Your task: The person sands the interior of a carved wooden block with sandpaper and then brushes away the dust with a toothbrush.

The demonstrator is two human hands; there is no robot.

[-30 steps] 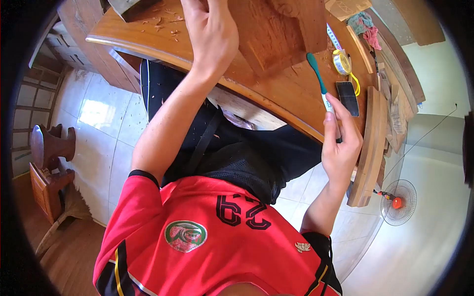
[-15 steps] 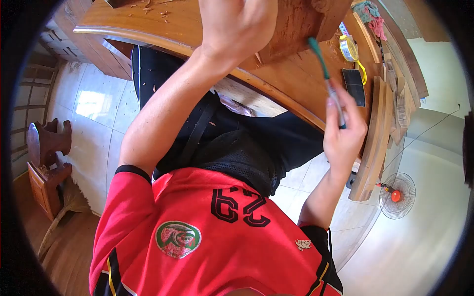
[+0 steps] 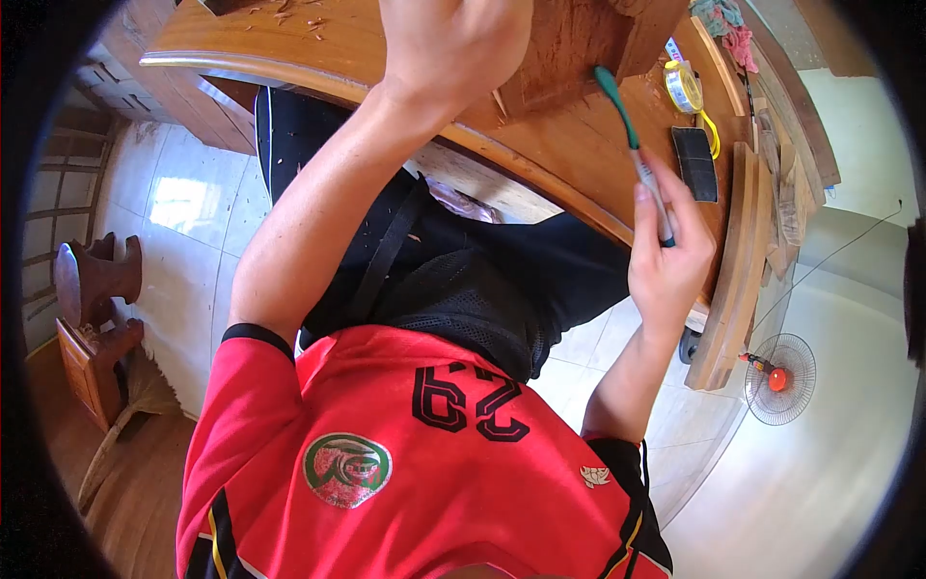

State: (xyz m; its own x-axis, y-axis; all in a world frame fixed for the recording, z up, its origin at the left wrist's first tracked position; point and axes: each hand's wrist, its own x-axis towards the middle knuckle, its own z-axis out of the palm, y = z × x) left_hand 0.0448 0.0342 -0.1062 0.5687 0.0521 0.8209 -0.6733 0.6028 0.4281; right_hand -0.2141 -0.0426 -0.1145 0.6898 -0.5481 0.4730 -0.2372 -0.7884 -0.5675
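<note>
Right hand: our right hand [image 3: 670, 261] is on the near right of the carved wood, fingers and thumb closed around the grip, probably for fine control.
Toothbrush: the toothbrush [image 3: 622, 114] slants up from those fingers, green head by the carved wood's lower right edge. Held near the tail, it likely gives us reach. Can't tell if it touches.
Left hand: our left hand [image 3: 458, 48] is over the left side of the carved wood, maybe steadying it. Fingers run out of frame, so we can't tell how open they are or what they grip.
Carved wood: the carved wood [image 3: 569, 58] sits over the worktop [image 3: 569, 164], which looks handy for both hands.
Black pad: the black pad [image 3: 694, 164] lies right of the carved wood, within reach.
Tape measure: the tape measure [image 3: 683, 87] is just beyond the pad, also right of the carved wood.
Fan: the fan [image 3: 777, 379] stands well off to the carved wood's right.
</note>
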